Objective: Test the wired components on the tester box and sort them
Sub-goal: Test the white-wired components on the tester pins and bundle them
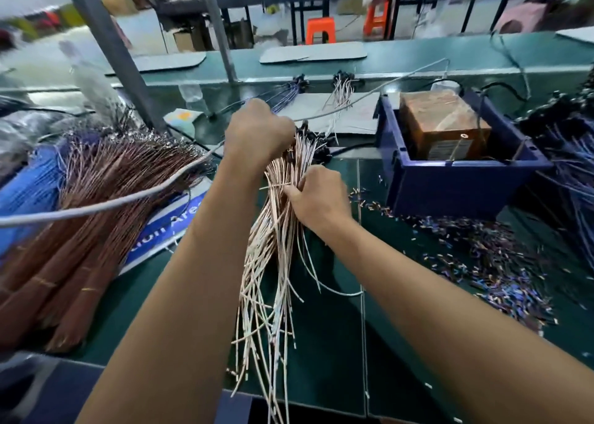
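A loose bundle of pale pink and white wired components (273, 263) hangs over the green table, its black heads at the top. My left hand (257, 131) is closed around the bundle just under those heads. Lower down, my right hand (316, 198) pinches a few of the wires on the bundle's right side. The brown tester box (445, 123) sits inside a dark blue bin (456, 186) to the right, apart from both hands.
A big stack of brown wire bundles (96, 218) lies at the left, with a grey cable (96, 206) across it. Small cut wire scraps (482, 256) are scattered at the right. Blue and white wired parts (318, 89) lie at the back.
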`<state>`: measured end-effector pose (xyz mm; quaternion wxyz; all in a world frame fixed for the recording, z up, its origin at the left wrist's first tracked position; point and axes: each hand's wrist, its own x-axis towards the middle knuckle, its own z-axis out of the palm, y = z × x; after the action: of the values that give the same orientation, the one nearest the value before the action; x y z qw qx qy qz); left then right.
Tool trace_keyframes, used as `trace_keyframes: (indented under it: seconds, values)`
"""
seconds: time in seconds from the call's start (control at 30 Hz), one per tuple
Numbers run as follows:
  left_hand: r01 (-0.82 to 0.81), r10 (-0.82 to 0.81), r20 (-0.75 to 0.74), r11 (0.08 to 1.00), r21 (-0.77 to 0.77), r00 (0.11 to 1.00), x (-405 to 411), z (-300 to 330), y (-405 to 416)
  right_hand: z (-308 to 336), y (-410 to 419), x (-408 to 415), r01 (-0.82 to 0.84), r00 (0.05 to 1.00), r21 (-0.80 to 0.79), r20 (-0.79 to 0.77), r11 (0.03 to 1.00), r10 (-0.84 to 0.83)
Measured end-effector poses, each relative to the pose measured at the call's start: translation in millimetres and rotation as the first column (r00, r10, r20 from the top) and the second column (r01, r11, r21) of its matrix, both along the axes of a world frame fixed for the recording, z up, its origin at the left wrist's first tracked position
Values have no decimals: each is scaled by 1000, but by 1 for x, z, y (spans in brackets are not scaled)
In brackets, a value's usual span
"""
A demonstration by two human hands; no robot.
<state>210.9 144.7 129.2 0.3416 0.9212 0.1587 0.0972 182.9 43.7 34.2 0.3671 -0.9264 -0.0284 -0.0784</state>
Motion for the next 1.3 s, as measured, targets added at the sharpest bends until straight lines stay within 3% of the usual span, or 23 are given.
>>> trace_keyframes:
  seconds: [0.23,0.4,0.53,0.63,0.73,0.8,0.87,0.93,1.0,1.1,1.17,1.23,1.3]
  values:
    - [-2,-1,-44,999,-53,999,-1,-13,7,1,-9,8,67,980,128,-197,989,-40]
    - [-10,16,-78,997,78,997,-4,-21,-3,7,-14,-1,144,973,325,-217,935,-74]
    - [64,-52,-106,992,111,993,-3,-26,-20,5,-16,-11,184,963,618,-270,765,-14]
    - [191,-180,-185,981,43,966,-1,-33,-37,5,-21,-20,149,974,705,-224,693,18]
    - [196,-183,-133,976,91,974,-3,-39,-47,9,-27,-27,122,978,789,-198,602,61]
    - [152,-152,-30,988,-10,988,-4,-39,-51,14,-32,-33,109,974,862,-192,495,120]
    - [132,-114,89,962,-239,990,-7,-32,-57,22,-39,-38,66,964,908,-165,414,207]
    - [136,-47,198,875,-464,979,-13,-22,-64,31,-50,-44,-22,952,913,-105,408,287]
    - [145,49,262,729,-669,964,-19,-9,-71,40,-63,-49,-113,936,904,-43,413,348]
    - [165,134,223,345,-924,966,-30,10,-81,53,-78,-53,-192,922,847,-17,496,387]
    - [175,168,196,132,-976,966,-35,22,-90,62,-87,-54,-234,922,807,6,542,388]
    - [194,184,200,51,-980,962,-38,29,-97,70,-98,-53,-242,921,801,12,548,389]
    - [203,176,207,40,-978,962,-40,29,-103,74,-113,-52,-241,901,830,-1,503,434]
